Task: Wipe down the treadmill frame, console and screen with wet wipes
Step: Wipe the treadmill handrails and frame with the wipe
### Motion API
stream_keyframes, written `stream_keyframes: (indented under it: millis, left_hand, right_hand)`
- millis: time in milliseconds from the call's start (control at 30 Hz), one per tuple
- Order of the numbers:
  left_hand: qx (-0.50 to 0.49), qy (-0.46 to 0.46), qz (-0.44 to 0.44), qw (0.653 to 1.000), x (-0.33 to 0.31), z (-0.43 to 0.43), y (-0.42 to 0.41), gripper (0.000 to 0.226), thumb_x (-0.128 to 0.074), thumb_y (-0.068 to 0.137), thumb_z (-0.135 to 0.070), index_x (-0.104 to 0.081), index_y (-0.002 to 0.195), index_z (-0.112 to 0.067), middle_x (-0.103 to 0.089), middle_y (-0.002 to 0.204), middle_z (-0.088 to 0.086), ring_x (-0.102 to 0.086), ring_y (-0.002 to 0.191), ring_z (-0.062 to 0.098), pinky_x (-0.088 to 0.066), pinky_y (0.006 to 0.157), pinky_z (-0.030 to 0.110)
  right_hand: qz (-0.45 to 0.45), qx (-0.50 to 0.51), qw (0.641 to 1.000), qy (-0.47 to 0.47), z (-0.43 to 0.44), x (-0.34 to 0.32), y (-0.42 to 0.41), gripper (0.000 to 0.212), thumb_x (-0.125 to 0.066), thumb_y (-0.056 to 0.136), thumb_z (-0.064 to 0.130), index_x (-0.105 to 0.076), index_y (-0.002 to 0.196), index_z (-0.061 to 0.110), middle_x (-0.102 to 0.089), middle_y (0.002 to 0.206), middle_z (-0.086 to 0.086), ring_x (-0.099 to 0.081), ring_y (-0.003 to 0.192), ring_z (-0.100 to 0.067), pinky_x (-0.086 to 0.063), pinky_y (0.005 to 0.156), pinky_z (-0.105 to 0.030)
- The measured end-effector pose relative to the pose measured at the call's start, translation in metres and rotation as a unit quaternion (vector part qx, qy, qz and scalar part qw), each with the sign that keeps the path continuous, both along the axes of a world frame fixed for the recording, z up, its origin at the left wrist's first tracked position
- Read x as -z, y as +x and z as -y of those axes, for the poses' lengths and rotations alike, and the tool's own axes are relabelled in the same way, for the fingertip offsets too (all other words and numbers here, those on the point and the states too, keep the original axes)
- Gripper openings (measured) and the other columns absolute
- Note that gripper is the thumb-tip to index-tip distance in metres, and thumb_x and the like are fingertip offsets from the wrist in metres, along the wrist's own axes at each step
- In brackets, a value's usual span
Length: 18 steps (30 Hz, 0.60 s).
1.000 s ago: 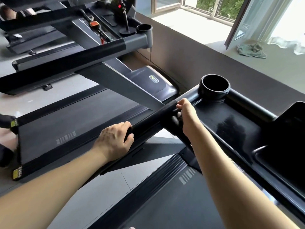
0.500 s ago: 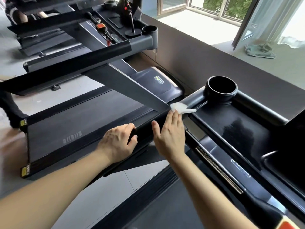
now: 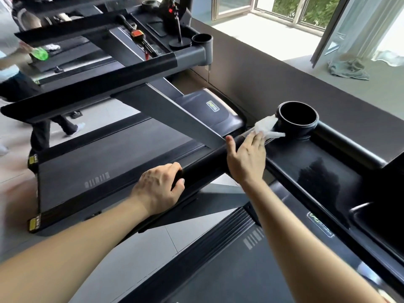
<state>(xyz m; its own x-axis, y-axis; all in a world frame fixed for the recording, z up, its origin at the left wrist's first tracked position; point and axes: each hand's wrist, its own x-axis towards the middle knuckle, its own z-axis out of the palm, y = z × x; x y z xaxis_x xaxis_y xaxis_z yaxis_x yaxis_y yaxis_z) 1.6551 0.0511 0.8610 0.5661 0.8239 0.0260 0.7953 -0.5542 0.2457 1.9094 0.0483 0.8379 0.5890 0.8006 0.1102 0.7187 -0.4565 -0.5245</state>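
Observation:
I stand at a black treadmill. Its padded left handrail (image 3: 203,169) runs up to the glossy console tray (image 3: 317,171) and a round cup holder (image 3: 298,119). My left hand (image 3: 158,190) grips the handrail from above. My right hand (image 3: 248,157) lies flat with straight fingers on the rail's upper end, pressing a white wet wipe (image 3: 266,125) against the base of the cup holder. Part of the wipe sticks out past my fingertips. The screen is out of frame to the right.
A second treadmill (image 3: 122,68) stands just to the left, its grey upright (image 3: 172,119) slanting close to my right hand. A person (image 3: 19,84) holding something green moves at far left. A low grey wall (image 3: 273,79), windows and a rag (image 3: 347,68) lie behind.
My right hand came off its grip on the rail end, flattened, and slid the wipe up the rail to the cup holder. The left hand stayed gripping the handrail.

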Motion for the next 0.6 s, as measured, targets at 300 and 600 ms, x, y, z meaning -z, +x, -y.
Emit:
stream_keyframes:
  millis: [300,600]
  left_hand:
    - [-0.004,0.007,0.002,1.000,0.000,0.001,0.001,0.037,-0.031,0.091,-0.050,-0.052,0.104,-0.023,-0.066,0.094,-0.002,-0.062,0.088,0.024,-0.051,0.080,0.041]
    - [-0.005,0.010,0.005,1.000,-0.001,0.000,0.001,0.035,-0.031,0.091,-0.050,-0.052,0.100,-0.023,-0.064,0.093,-0.001,-0.062,0.089,0.028,-0.051,0.077,0.043]
  right_hand:
    - [0.047,-0.105,0.992,0.050,0.057,0.020,-0.066,0.090,-0.015,0.099,0.062,-0.021,0.158,-0.004,-0.017,0.166,-0.026,-0.011,0.156,-0.036,-0.010,0.128,-0.044]
    - [-0.036,-0.208,0.952,0.222,0.100,0.032,-0.135,0.042,-0.045,0.107,0.016,-0.051,0.144,-0.003,-0.043,0.157,-0.016,-0.029,0.153,-0.025,-0.028,0.124,-0.038]
